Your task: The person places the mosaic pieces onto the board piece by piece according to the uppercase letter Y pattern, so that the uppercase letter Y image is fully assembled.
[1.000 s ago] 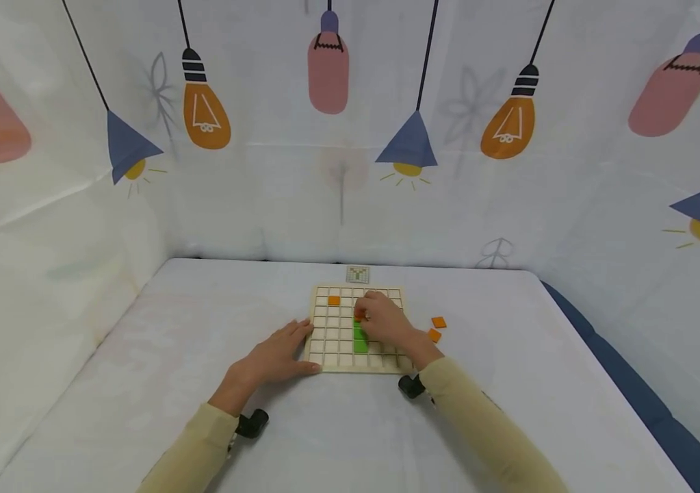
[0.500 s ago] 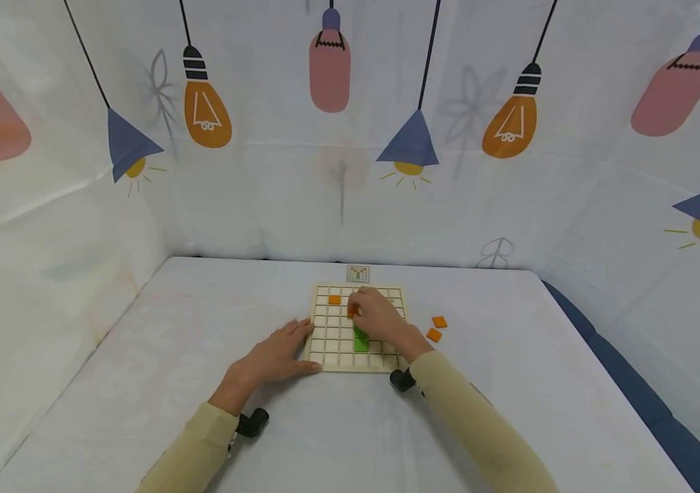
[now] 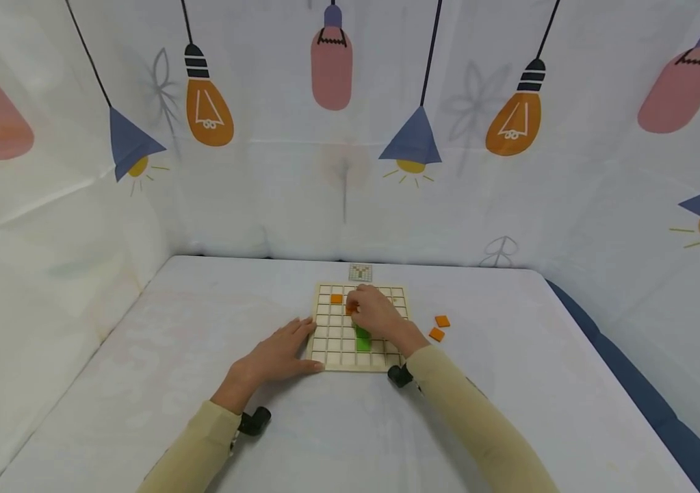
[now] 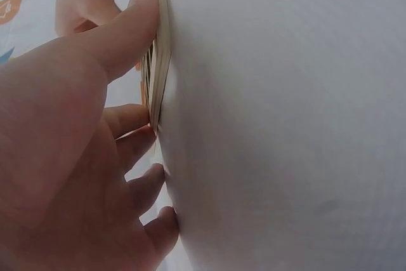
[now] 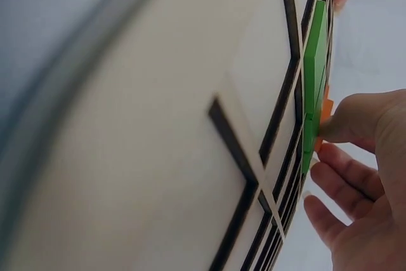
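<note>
A pale wooden grid board (image 3: pixel 332 346) lies on the white table. My left hand (image 3: pixel 276 352) rests against its near left corner, fingers extended along the left side and thumb at the front edge. Over the upper middle of the board, my right hand (image 3: pixel 382 319) pinches an orange square tile (image 3: pixel 350 310) between thumb and fingertips, close to the grid. One orange tile (image 3: pixel 336 298) sits in a cell further up and left. Green tiles (image 3: pixel 363 344) form a column below the right hand, which partly covers them. The right wrist view shows the thumb (image 5: pixel 349 122) against orange beside the green tiles.
Two loose orange tiles, one farther back (image 3: pixel 443 320) and one nearer (image 3: pixel 437 334), lie right of the board. Behind it is a small pattern card (image 3: pixel 360 272). A white curtain (image 3: pixel 300 198) printed with lamps hangs along the table's back edge.
The right hand has shifted a little left with the orange tile, from above the green column to the cell beside it. The left hand has stayed at the board's corner.
</note>
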`<move>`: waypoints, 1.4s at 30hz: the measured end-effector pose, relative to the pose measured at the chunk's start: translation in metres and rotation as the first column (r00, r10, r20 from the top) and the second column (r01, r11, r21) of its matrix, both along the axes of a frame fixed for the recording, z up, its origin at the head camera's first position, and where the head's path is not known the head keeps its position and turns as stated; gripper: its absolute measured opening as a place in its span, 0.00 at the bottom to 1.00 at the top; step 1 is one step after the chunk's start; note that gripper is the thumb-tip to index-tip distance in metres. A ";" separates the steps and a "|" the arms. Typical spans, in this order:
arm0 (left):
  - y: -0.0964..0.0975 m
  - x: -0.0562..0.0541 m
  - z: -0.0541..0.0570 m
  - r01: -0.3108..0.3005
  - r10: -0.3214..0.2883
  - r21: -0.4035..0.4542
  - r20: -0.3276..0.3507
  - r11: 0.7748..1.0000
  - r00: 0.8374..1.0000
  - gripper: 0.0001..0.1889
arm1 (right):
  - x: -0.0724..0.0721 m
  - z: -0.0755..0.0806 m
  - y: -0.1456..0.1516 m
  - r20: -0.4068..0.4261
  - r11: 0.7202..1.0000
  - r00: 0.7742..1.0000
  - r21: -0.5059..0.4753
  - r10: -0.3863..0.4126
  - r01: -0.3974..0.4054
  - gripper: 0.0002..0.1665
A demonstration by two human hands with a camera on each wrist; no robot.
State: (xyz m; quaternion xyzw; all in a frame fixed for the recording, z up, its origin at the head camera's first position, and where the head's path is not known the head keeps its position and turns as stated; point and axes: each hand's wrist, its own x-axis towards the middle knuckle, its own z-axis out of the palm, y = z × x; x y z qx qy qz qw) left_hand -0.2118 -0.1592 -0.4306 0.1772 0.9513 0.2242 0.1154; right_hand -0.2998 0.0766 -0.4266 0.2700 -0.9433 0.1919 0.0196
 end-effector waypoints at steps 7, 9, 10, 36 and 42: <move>0.001 0.001 0.000 0.003 -0.003 0.008 -0.006 1.000 1.000 0.47 | 0.000 0.000 -0.001 0.004 1.000 1.000 -0.004 -0.004 0.004 0.13; 0.001 0.001 0.000 -0.001 0.001 0.005 -0.005 1.000 1.000 0.47 | 0.000 0.000 -0.001 0.007 1.000 1.000 -0.009 0.004 -0.004 0.13; 0.001 0.001 0.000 -0.003 0.003 0.006 -0.003 1.000 1.000 0.47 | 0.000 0.000 -0.002 0.006 1.000 1.000 -0.008 0.008 -0.008 0.14; 0.001 0.001 0.001 -0.010 0.010 -0.004 -0.014 1.000 1.000 0.47 | 0.000 -0.003 -0.001 -0.026 1.000 1.000 -0.004 0.012 -0.012 0.10; 0.001 0.001 0.000 -0.010 0.010 -0.001 -0.015 1.000 1.000 0.47 | 0.000 -0.003 0.001 -0.028 1.000 1.000 0.016 0.012 -0.011 0.11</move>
